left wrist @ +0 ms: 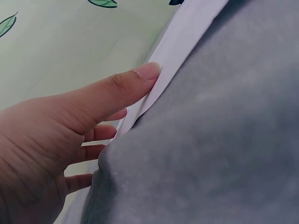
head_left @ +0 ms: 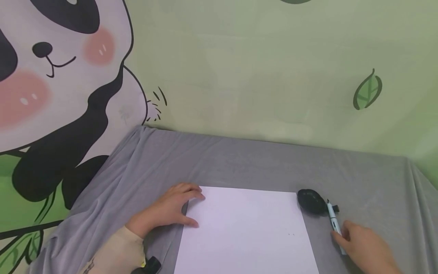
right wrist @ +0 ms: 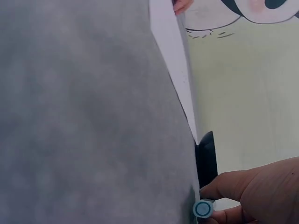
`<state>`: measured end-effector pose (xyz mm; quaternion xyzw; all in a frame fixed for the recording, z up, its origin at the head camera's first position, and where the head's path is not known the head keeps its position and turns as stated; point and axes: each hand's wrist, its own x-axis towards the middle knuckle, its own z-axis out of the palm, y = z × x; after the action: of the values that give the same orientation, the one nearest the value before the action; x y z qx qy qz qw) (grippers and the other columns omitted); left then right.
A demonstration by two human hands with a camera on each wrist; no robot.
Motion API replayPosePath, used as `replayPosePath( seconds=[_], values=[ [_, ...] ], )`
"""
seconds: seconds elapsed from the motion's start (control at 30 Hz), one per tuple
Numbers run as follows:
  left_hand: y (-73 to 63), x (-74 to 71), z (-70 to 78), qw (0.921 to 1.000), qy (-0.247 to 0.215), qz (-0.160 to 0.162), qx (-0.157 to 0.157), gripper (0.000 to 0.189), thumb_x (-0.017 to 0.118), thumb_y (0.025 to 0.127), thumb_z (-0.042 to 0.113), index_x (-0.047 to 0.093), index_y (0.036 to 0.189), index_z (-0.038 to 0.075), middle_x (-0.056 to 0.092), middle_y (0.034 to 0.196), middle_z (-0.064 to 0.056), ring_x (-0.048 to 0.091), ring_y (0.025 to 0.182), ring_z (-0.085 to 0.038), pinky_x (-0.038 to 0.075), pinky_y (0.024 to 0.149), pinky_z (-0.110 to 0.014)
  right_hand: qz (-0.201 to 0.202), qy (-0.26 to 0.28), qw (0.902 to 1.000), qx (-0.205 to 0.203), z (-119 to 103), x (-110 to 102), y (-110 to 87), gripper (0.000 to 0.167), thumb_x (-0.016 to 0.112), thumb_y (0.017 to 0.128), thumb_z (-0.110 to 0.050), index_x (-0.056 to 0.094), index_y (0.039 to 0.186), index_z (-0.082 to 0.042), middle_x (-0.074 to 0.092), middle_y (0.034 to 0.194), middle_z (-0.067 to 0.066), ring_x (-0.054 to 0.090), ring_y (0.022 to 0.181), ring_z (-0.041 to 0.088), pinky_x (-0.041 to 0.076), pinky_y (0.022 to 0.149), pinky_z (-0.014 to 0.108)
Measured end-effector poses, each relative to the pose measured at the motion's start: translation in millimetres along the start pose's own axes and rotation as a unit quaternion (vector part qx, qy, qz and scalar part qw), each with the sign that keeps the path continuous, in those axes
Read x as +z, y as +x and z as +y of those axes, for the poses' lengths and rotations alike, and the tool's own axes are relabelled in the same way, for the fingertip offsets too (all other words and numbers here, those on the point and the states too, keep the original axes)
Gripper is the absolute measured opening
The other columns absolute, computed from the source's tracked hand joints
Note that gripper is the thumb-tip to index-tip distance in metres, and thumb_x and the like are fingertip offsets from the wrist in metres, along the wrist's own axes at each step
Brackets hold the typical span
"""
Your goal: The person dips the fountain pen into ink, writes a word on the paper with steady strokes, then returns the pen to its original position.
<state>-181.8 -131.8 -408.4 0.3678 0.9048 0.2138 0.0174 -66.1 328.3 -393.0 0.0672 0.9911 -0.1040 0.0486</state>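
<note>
A large white sheet of paper [head_left: 244, 228] lies on the grey cloth in the head view. My left hand [head_left: 174, 207] rests at its left edge, thumb and fingers spread over the margin. In the left wrist view, the thumb [left wrist: 147, 71] touches the sheet's edge. To the right of the paper, my right hand [head_left: 367, 243] pinches a light blue pen [head_left: 333, 220] near its rear end, the dark tip pointing away from me. Seen from the right wrist, the pen's round end [right wrist: 203, 209] sits between thumb and fingers.
A black rounded object [head_left: 311, 201] lies at the paper's far right corner, close beside the pen. Grey cloth [head_left: 260, 160] covers the table, with folds at both sides. Behind stands a green wall [head_left: 256, 76] with a painted panda. A few small dots mark the paper's right side.
</note>
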Motion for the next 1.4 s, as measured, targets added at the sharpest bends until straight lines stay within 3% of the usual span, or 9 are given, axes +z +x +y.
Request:
replayPosePath(
  seconds=[0.37, 0.83, 1.1, 1.23, 1.4],
  values=[
    [-0.9, 1.0, -2.5, 0.9999, 0.004, 0.01, 0.004, 0.064, 0.084, 0.067, 0.045, 0.063, 0.121, 0.016, 0.056, 0.129, -0.006, 0.049, 0.124, -0.029, 0.037, 0.102, -0.055, 0.007, 0.011, 0.9998, 0.018, 4.8, -14.9, -2.2, 0.027, 0.058, 0.092, -0.027, 0.051, 0.073, -0.01, 0.045, 0.058, -0.001, 0.039, 0.054, 0.015, 0.028, 0.05, 0.029],
    [4.0, -1.1, -1.8, 1.0, 0.004, 0.002, 0.0, 0.064, 0.083, 0.068, 0.046, 0.063, 0.122, 0.018, 0.056, 0.131, -0.005, 0.048, 0.125, -0.029, 0.036, 0.104, -0.054, 0.102, 0.009, 0.9947, 0.002, 15.6, -50.8, -1.7, 0.028, 0.053, 0.098, -0.03, 0.059, 0.086, -0.006, 0.053, 0.06, -0.002, 0.04, 0.051, 0.015, 0.029, 0.046, 0.03],
    [3.7, -1.4, -1.9, 1.0, -0.004, 0.004, 0.003, 0.064, 0.084, 0.067, 0.044, 0.063, 0.121, 0.017, 0.056, 0.131, -0.005, 0.048, 0.125, -0.029, 0.036, 0.104, -0.054, 0.129, 0.009, 0.9916, 0.0, 13.7, -65.9, 7.9, 0.032, 0.053, 0.097, -0.033, 0.061, 0.098, -0.002, 0.061, 0.067, 0.003, 0.041, 0.052, 0.016, 0.029, 0.047, 0.03],
    [2.1, -1.3, -1.7, 0.9999, -0.01, -0.003, -0.005, 0.064, 0.084, 0.068, 0.044, 0.063, 0.123, 0.018, 0.055, 0.132, -0.005, 0.046, 0.126, -0.029, 0.035, 0.105, -0.054, 0.15, 0.02, 0.9885, 0.001, 15.1, -71.8, 13.7, 0.033, 0.054, 0.096, -0.032, 0.061, 0.103, -0.001, 0.064, 0.071, 0.011, 0.045, 0.054, 0.019, 0.031, 0.048, 0.031],
    [-0.1, 0.5, -2.1, 1.0, -0.007, -0.003, -0.005, 0.065, 0.083, 0.068, 0.045, 0.062, 0.123, 0.018, 0.055, 0.131, -0.004, 0.047, 0.126, -0.028, 0.035, 0.104, -0.054, 0.177, 0.036, 0.9836, -0.005, 17.5, -77.3, 17.4, 0.033, 0.055, 0.096, -0.031, 0.062, 0.104, 0.0, 0.07, 0.07, 0.008, 0.052, 0.056, 0.016, 0.033, 0.051, 0.029]
  ],
)
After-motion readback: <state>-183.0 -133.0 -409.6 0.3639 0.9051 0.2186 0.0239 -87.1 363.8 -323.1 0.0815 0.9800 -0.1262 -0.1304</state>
